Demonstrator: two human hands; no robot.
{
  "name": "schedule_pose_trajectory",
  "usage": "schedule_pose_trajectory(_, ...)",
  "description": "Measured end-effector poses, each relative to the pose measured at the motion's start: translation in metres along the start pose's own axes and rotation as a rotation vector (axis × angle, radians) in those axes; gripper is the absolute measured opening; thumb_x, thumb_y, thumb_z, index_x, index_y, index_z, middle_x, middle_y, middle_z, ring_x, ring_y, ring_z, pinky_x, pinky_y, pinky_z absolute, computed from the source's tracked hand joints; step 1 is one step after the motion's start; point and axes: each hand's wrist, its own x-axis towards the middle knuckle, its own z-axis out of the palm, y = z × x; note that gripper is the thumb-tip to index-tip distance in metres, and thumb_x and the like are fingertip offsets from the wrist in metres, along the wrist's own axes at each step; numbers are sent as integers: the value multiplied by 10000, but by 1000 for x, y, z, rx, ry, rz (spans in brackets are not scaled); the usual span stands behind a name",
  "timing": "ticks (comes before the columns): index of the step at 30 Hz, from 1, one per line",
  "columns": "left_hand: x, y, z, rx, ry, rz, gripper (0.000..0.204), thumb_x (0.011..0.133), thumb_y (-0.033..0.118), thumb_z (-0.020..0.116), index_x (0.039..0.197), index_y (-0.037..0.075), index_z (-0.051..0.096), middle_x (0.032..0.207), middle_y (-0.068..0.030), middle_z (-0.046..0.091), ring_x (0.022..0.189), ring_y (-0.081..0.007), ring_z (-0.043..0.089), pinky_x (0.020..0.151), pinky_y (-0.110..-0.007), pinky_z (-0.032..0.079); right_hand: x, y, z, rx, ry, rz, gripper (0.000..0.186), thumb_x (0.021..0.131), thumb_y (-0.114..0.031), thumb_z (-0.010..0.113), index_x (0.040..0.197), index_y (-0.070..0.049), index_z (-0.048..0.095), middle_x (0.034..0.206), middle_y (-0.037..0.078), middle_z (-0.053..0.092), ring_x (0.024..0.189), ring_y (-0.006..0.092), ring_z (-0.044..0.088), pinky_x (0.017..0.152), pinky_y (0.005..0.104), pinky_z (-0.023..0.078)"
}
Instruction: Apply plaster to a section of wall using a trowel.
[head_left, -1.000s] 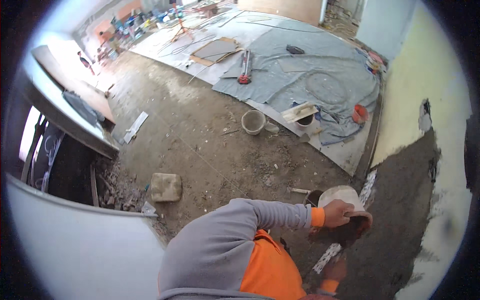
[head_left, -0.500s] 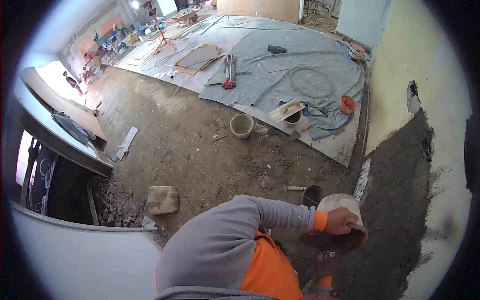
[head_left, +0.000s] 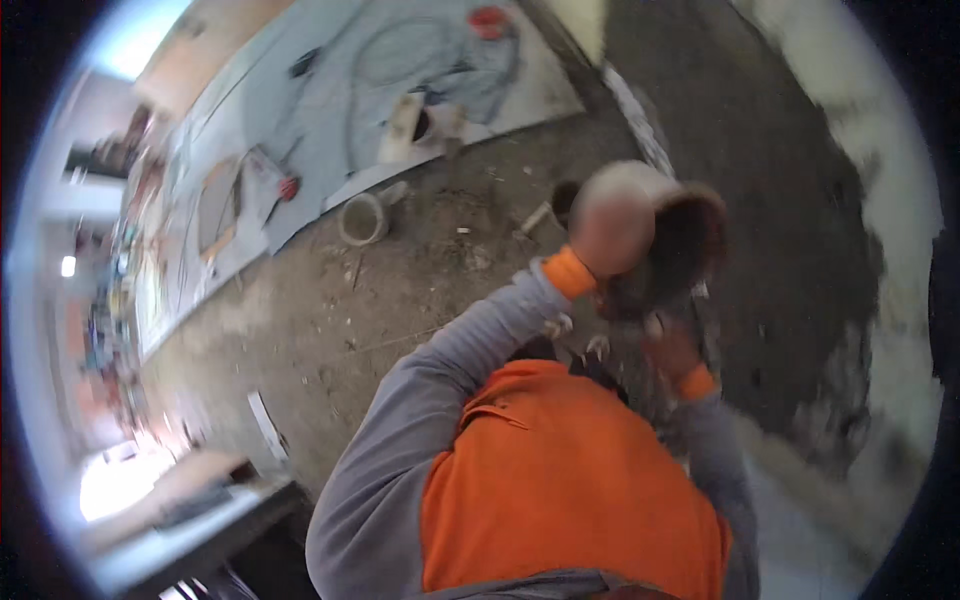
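My left hand [head_left: 612, 235] is closed on a pale bucket [head_left: 640, 180], which is tipped on its side. The open mouth of the bucket faces right, with a reddish-brown rim and a dark inside. Just below the bucket is my right hand [head_left: 672, 350], smeared by motion; I cannot make out its fingers or whether it holds a tool. Both hands are close to the wall's lower part, where a wide patch of dark wet-looking mortar [head_left: 740, 200] covers the surface.
A dark pot-like container with a handle [head_left: 536, 218] lies behind the bucket. Farther left on the dirt floor [head_left: 400, 290] stands a grey bucket [head_left: 362, 219]. Grey sheeting [head_left: 320, 110] bears a red bucket [head_left: 488, 22] and tools. A pale strip [head_left: 267, 425] lies at left.
The view has swung toward the right-hand wall. My left hand still grips the tipped bucket. My right hand and forearm now show more fully below it.
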Motion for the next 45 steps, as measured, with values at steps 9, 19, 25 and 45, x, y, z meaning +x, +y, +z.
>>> schedule_pose_trajectory(9, 9, 3, 38, -270, -83, -266, 446, 727, 332, 660, 546, 67, 350, 558, 23, 340, 530, -69, 313, 456, -242, 276, -40, 61, 5, 340, 156, -166, 610, 776, -229, 554, 1233, 78, 289, 698, 79, 549, 550, 156, 511, 485, 314, 432)
schedule_pose_trajectory(19, 4, -16, 104, -120, -162, -177, 351, 755, 279, 638, 563, 72, 429, 560, 40, 391, 543, -76, 360, 482, -229, 310, -99, 83, 24, 559, 617, -441, 385, 774, -97, 487, 1121, 21, 371, 691, 43, 500, 518, 113, 475, 450, 256, 409)
schedule_pose_trajectory(25, -17, -42, 141, -42, -263, -186, 395, 763, 296, 622, 569, 51, 381, 602, 6, 380, 562, -101, 343, 516, -255, 315, -109, 124, 45, 1251, 616, -446, 385, 751, -114, 516, 1097, -13, 380, 714, 39, 492, 523, 126, 475, 446, 278, 400)
schedule_pose_trajectory(45, 36, -197, 21, -268, -368, -482, 276, 778, 145, 556, 992, -29, 543, 950, -157, 567, 761, -256, 556, 649, -366, 473, -101, 241, 19, 1741, 2464, -499, 332, 755, -63, 578, 1031, -30, 397, 708, 37, 491, 525, 118, 500, 438, 243, 453)
